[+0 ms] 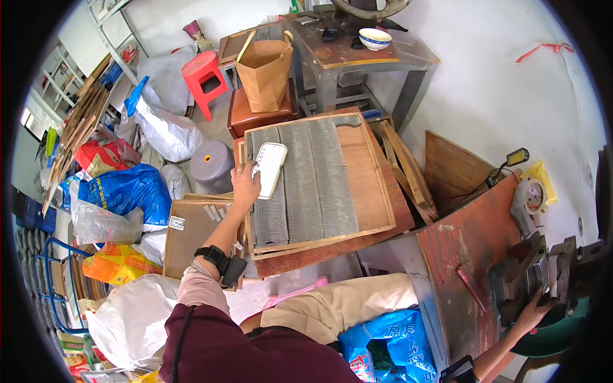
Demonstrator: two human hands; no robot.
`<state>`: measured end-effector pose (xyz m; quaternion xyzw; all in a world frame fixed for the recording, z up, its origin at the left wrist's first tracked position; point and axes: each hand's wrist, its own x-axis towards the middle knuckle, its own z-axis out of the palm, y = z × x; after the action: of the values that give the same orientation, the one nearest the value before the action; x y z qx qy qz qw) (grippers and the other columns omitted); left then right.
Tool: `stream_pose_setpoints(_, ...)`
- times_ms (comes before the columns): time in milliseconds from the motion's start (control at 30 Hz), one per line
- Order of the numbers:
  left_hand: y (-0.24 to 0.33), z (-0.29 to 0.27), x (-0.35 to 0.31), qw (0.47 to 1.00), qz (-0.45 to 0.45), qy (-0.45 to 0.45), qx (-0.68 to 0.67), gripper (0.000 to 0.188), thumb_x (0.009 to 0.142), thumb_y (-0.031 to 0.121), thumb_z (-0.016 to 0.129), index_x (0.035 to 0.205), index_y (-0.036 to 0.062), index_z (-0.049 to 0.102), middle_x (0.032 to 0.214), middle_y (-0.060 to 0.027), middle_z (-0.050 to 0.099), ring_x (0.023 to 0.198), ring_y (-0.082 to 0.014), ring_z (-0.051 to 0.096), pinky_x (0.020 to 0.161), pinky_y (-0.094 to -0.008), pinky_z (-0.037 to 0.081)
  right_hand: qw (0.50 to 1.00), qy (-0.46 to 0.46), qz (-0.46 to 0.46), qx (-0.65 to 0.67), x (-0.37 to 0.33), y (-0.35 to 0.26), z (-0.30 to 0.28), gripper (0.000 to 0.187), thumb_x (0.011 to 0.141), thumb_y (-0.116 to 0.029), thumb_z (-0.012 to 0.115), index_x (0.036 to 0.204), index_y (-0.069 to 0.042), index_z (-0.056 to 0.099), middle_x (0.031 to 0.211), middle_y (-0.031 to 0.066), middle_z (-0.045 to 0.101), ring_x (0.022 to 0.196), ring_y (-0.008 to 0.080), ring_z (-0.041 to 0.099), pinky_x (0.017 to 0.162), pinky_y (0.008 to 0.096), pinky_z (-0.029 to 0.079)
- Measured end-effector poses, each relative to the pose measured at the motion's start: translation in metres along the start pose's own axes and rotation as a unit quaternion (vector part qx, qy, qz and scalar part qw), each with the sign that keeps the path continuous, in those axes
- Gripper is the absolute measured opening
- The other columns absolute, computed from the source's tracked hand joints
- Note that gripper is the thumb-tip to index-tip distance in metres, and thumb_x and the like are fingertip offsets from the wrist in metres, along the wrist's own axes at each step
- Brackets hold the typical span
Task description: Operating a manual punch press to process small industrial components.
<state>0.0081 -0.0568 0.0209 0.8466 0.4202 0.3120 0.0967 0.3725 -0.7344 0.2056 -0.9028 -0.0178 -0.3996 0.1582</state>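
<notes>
My left hand (245, 184) closes on the lower left edge of a smartphone (271, 167) with a lit white screen, above the left part of a wooden tray (373, 179). Rows of thin grey metal strips (316, 185) fill most of this tray; its right side is bare wood. At the far right, my right hand (531, 314) reaches to the jaws of a dark bench vise (525, 271) with a green base. Its fingertips press together at the jaws; whatever they hold is too small to make out.
A red-handled tool (471, 288) lies on the worn bench (447, 255), with a tape roll (531, 195) and small lamp (517, 157) behind. A blue bag (389, 345) sits by my lap. Stools, a paper bag (263, 76) and filled sacks (134, 195) stand beyond and left.
</notes>
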Motion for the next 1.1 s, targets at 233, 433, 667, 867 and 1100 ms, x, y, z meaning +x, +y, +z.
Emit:
stream_pose_setpoints(233, -0.018, 0.015, 0.042, 0.995, 0.051, -0.031, 0.077, 0.04, 0.076, 0.001, 0.054, 0.111, 0.0167, 0.064, 0.118, -0.0168, 0.053, 0.113, -0.0384, 0.043, 0.091, -0.0497, 0.038, 0.999, 0.006, -0.014, -0.04, 0.0, 0.003, -0.002, 0.059, 0.089, -0.036, 0.059, 0.122, 0.01, 0.046, 0.118, 0.0298, 0.053, 0.108, 0.0398, 0.053, 0.088, 0.0409, 0.044)
stream_pose_setpoints(433, -0.015, 0.019, 0.054, 0.983, 0.081, -0.064, 0.155, 0.04, 0.076, 0.001, 0.053, 0.107, 0.0217, 0.069, 0.126, -0.0179, 0.049, 0.124, -0.0415, 0.034, 0.097, -0.0505, 0.032, 0.998, 0.015, 0.013, -0.056, 0.0, -0.003, -0.005, 0.061, 0.089, -0.039, 0.058, 0.122, 0.011, 0.046, 0.117, 0.0298, 0.053, 0.108, 0.0402, 0.053, 0.088, 0.041, 0.044)
stream_pose_setpoints(667, -0.016, 0.014, 0.057, 0.989, 0.054, -0.048, 0.13, 0.041, 0.076, 0.003, 0.054, 0.11, 0.0221, 0.067, 0.126, -0.0171, 0.049, 0.124, -0.0403, 0.036, 0.101, -0.052, 0.03, 0.999, 0.005, -0.004, -0.043, 0.0, -0.003, -0.006, 0.061, 0.089, -0.04, 0.059, 0.121, 0.011, 0.047, 0.118, 0.0302, 0.053, 0.107, 0.0399, 0.054, 0.087, 0.0415, 0.045)
stream_pose_setpoints(867, -0.018, -0.006, 0.052, 0.994, 0.029, -0.01, 0.105, 0.042, 0.075, 0.0, 0.053, 0.111, 0.0174, 0.066, 0.125, -0.0193, 0.049, 0.12, -0.0393, 0.038, 0.097, -0.0506, 0.033, 1.0, -0.006, 0.019, -0.014, 0.0, 0.003, -0.003, 0.059, 0.088, -0.036, 0.06, 0.122, 0.011, 0.046, 0.119, 0.0295, 0.053, 0.108, 0.0385, 0.054, 0.089, 0.0406, 0.044)
stream_pose_setpoints(1100, -0.024, -0.012, 0.036, 0.993, 0.069, 0.009, 0.094, 0.038, 0.074, -0.002, 0.054, 0.105, 0.0147, 0.069, 0.117, -0.018, 0.054, 0.115, -0.0379, 0.042, 0.095, -0.0487, 0.036, 1.0, 0.019, 0.014, -0.012, -0.001, 0.001, 0.0, 0.06, 0.088, -0.036, 0.061, 0.123, 0.01, 0.046, 0.121, 0.0281, 0.052, 0.112, 0.037, 0.052, 0.094, 0.0396, 0.043)
